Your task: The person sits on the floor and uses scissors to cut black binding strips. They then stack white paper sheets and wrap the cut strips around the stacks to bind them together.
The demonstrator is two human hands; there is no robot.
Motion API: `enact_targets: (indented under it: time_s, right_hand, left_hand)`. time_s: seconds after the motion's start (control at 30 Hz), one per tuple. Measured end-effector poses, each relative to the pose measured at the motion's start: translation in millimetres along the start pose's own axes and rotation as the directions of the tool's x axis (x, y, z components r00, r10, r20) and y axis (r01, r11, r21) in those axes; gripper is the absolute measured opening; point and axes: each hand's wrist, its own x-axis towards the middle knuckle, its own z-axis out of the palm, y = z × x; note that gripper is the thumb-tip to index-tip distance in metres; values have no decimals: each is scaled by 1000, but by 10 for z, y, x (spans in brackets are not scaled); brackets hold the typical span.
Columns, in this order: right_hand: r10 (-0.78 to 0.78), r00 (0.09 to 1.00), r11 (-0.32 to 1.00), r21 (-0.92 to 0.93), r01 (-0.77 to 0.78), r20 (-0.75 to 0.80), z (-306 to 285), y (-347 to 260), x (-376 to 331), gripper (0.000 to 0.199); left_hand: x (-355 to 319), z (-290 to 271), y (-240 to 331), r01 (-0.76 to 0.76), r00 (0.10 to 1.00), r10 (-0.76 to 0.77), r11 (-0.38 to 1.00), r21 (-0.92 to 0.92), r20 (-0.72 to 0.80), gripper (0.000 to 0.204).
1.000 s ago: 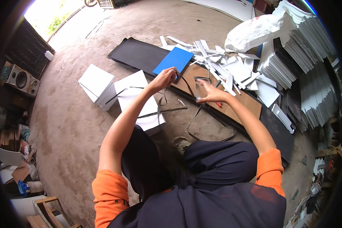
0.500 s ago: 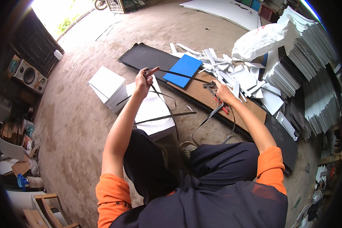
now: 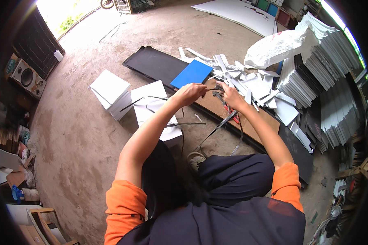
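Observation:
My left hand (image 3: pixel 189 94) is closed on a black strap, just over the near edge of a blue board (image 3: pixel 191 74). Close by on the right, my right hand (image 3: pixel 232 97) pinches the strap too, and only a short length shows between the hands. Below the right hand, red-handled pliers or a similar tool (image 3: pixel 234 116) lie on a brown board (image 3: pixel 255 118), partly hidden by strap. A loose dark strap (image 3: pixel 221 123) loops down toward my foot. More black strap lies across a stack of white boards (image 3: pixel 149 92) in front of my left knee.
Another white board stack (image 3: pixel 110 87) stands at the left. White offcuts (image 3: pixel 257 87) cover the far side of the long black board (image 3: pixel 151 61). Tall piles of white sheets (image 3: pixel 339 110) and a white sack (image 3: pixel 280 47) rise at the right; a speaker (image 3: pixel 27 76) is far left.
My left hand has moved right and nearer, from above the white stack to beside my right hand. The strap stretched between the hands has become much shorter. The view has shifted slightly.

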Motion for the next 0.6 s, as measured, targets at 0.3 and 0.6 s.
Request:
enact_targets:
  time_s: [0.3,0.6]
  right_hand:
    - [202,974,967,-136,-215,-105,-202,907,-208,53]
    - [728,662,679,58,-732,-177,-376,2131,-720,41]
  left_hand:
    - [18,118,-696,380,829,-375,922,-74,-414,34]
    - [-218,12,-932,593,680,-574,796,-119,-456,43]
